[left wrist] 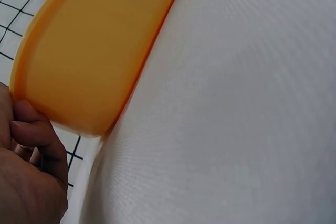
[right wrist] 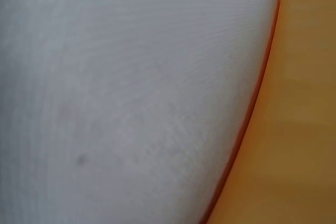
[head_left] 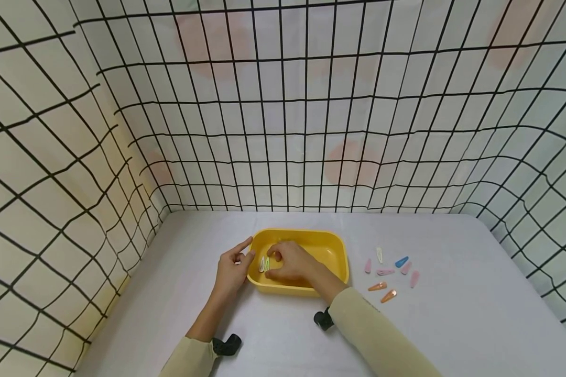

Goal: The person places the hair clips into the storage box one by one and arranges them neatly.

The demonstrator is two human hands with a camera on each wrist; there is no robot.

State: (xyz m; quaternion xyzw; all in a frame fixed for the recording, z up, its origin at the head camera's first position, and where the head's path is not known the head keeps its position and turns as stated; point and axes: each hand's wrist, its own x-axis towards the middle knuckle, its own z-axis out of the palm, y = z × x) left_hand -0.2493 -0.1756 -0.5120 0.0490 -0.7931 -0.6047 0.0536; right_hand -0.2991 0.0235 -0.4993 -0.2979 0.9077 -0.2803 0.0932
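Note:
A yellow plastic tray [head_left: 327,264] stands on the table, and my left hand [head_left: 231,269] grips its left end. In the left wrist view, curled fingers [left wrist: 37,129] touch the tray's end wall. My right hand [head_left: 291,261] reaches inside the tray, its thumb and forefinger at the two ends of a light green hair clip [head_left: 267,264], pinching it. Right beside that clip lies a pale hair clip [head_left: 261,264] on the tray floor. The right wrist view shows the tray's side [right wrist: 289,129] but neither the right hand nor the clips.
Right of the tray lie loose hair clips: a white one [head_left: 379,255], a blue one [head_left: 402,261], several pink ones, such as this pink clip [head_left: 414,279], and two orange ones, including this orange clip [head_left: 389,296]. A black wire grid [head_left: 283,133] borders the table's back and sides.

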